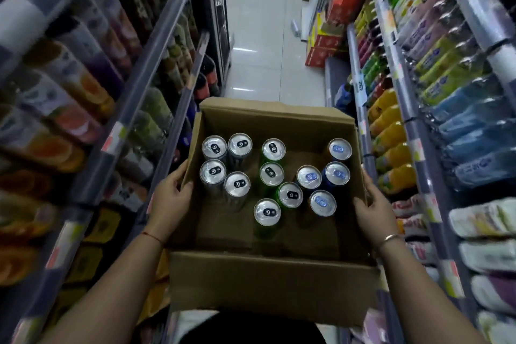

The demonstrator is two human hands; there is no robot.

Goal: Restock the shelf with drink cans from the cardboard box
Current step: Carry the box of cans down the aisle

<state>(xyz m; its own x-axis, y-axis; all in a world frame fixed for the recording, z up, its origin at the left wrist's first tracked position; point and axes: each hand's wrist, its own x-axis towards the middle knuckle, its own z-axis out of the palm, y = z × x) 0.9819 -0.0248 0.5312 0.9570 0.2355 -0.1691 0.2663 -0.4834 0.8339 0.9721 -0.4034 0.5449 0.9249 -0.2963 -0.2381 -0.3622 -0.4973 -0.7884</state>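
An open brown cardboard box (273,282) is carried in front of me, seen from above. Several drink cans stand upright inside: silver-topped dark cans (213,172) at the left, green cans (271,174) in the middle, blue cans (337,174) at the right. My left hand (170,198) grips the box's left wall, fingers curled over its edge. On the right wall, my right hand (372,211) holds the box the same way. Shelves of drinks run along both sides.
A narrow aisle with a pale tiled floor (259,36) runs ahead. The left shelving (145,70) holds juice cartons and bottles; the right shelving (405,109) holds coloured bottles and packs. Red and yellow cartons (324,45) are stacked on the floor at the far right.
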